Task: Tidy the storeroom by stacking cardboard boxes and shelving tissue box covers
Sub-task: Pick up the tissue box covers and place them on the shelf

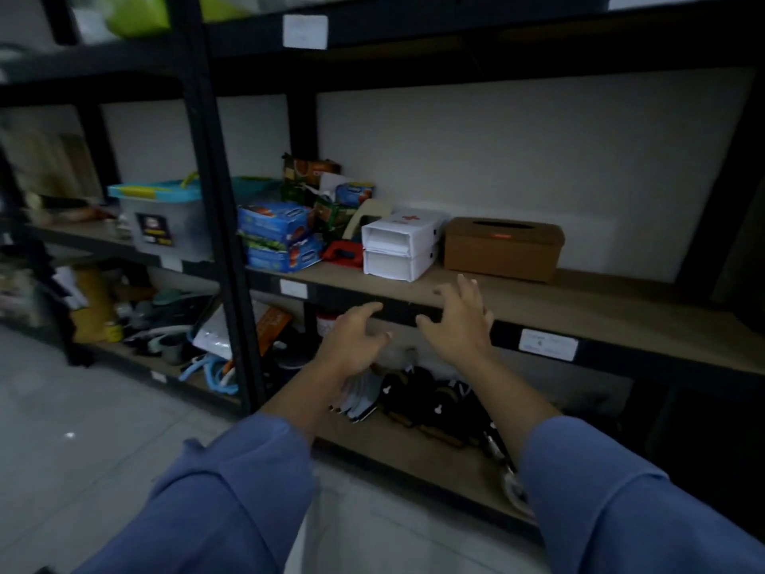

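A brown tissue box cover (pixel 503 247) with an oval slot on top stands on the wooden middle shelf (pixel 600 312), to the right of two stacked white boxes (pixel 399 244). My left hand (pixel 356 339) and my right hand (pixel 461 321) hover in front of the shelf's front edge, below and left of the cover. Both hands hold nothing, with fingers spread and loosely bent. My right hand's fingertips reach just over the shelf edge, well short of the cover.
Blue packets (pixel 277 236), a red tool (pixel 343 253) and snack bags crowd the shelf's left part. A grey bin with a blue lid (pixel 165 217) sits on the neighbouring rack. Dark shoes (pixel 430 397) lie on the lower shelf. Black uprights (pixel 223 209) frame the bays; grey floor lies at left.
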